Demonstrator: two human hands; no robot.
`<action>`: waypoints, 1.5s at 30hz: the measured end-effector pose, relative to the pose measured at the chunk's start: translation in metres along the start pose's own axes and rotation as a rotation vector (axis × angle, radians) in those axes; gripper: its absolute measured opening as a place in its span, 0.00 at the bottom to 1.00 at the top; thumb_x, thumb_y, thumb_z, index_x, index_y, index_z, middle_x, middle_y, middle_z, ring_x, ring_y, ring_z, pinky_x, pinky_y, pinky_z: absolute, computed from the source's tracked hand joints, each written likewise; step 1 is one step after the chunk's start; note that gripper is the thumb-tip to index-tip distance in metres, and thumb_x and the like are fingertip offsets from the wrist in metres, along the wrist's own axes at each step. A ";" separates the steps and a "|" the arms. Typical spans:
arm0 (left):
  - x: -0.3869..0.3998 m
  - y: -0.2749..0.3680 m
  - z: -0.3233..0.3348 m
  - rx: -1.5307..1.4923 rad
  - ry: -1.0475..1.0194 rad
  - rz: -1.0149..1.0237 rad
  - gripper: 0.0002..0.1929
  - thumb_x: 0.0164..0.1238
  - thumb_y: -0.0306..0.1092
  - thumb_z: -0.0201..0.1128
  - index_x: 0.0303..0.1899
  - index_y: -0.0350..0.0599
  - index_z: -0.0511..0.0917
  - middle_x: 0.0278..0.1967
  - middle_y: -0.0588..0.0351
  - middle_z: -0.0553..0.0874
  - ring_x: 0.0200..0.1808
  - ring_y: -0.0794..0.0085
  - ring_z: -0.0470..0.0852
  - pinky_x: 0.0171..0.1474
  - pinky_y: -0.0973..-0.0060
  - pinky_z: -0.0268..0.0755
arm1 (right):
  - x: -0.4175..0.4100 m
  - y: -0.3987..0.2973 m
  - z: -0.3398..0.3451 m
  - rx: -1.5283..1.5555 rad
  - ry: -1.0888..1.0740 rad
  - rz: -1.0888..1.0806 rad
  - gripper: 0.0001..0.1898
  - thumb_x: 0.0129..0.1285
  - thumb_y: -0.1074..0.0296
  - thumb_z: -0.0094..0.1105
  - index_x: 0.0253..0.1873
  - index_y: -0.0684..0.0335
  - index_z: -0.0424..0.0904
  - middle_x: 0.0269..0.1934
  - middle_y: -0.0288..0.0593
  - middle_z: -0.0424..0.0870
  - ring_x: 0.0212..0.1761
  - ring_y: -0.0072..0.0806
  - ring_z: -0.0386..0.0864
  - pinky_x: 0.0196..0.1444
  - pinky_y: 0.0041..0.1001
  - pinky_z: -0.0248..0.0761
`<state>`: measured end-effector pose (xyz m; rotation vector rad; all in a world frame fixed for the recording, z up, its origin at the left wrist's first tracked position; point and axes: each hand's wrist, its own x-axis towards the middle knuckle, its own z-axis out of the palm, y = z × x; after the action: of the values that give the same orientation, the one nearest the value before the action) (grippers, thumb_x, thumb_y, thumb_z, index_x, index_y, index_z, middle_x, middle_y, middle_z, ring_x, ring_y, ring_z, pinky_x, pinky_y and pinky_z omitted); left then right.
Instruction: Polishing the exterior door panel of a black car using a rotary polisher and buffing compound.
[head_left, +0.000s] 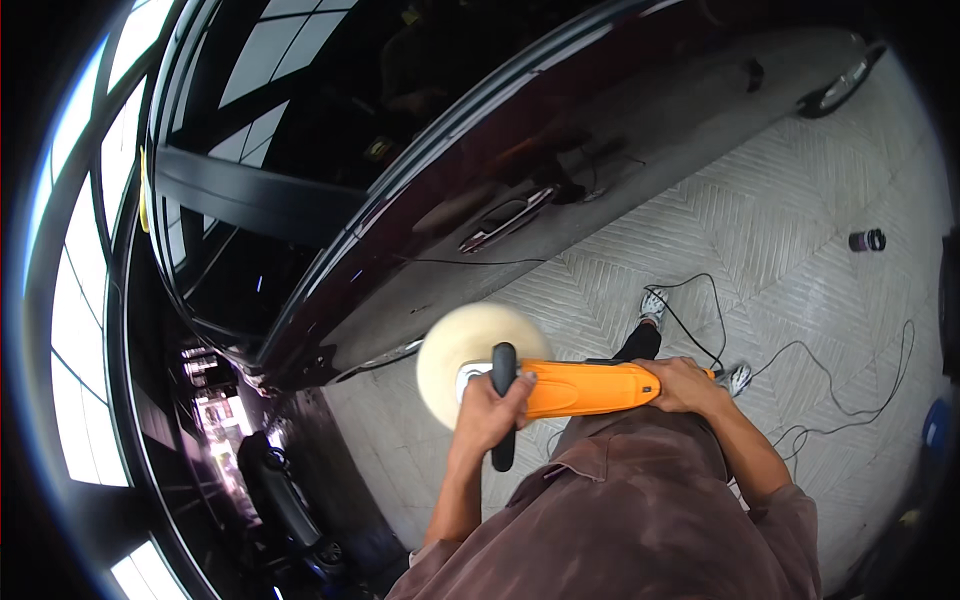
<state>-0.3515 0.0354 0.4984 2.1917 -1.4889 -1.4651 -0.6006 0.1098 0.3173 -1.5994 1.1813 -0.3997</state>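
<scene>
An orange rotary polisher (585, 388) with a round cream polishing pad (480, 337) is held level in front of my body. My left hand (491, 409) grips the black front handle (505, 360) behind the pad. At the rear end of the body, my right hand (684, 386) is wrapped around the grip, part of which it hides. The pad's rim looks blurred. Beyond it stands a glossy dark maroon car (420, 217), with a door handle (506, 221) on its side. I cannot tell whether the pad touches the paint.
A black power cord (832, 405) loops over the patterned floor (750, 202) near my shoes (654, 306). A dark bottle or can (868, 240) is on the floor to the right. Another car (289, 495) stands at lower left. Something blue (935, 424) shows at the right rim.
</scene>
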 end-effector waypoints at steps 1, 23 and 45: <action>0.000 0.002 0.028 0.089 -0.041 0.014 0.18 0.67 0.44 0.66 0.25 0.37 0.78 0.14 0.60 0.77 0.16 0.79 0.75 0.21 0.76 0.67 | -0.029 0.021 0.008 -0.018 0.065 0.075 0.31 0.51 0.64 0.67 0.64 0.57 0.73 0.48 0.53 0.85 0.48 0.52 0.82 0.51 0.45 0.74; -0.051 0.011 0.481 0.657 -1.327 0.910 0.26 0.47 0.46 0.73 0.39 0.32 0.78 0.32 0.44 0.83 0.37 0.50 0.84 0.44 0.60 0.75 | -0.342 0.304 0.292 1.947 1.040 0.387 0.34 0.40 0.61 0.81 0.53 0.70 0.78 0.52 0.45 0.83 0.53 0.29 0.78 0.53 0.28 0.72; 0.054 0.101 0.290 0.042 -0.882 1.127 0.21 0.60 0.50 0.68 0.48 0.46 0.79 0.54 0.50 0.76 0.60 0.54 0.69 0.63 0.59 0.60 | -0.299 0.154 0.047 1.357 1.199 0.705 0.33 0.43 0.61 0.78 0.54 0.71 0.77 0.51 0.45 0.82 0.51 0.30 0.79 0.52 0.28 0.72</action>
<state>-0.6337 0.0565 0.3668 0.2916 -2.3211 -1.8472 -0.7763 0.3932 0.2542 0.3916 1.5897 -1.3701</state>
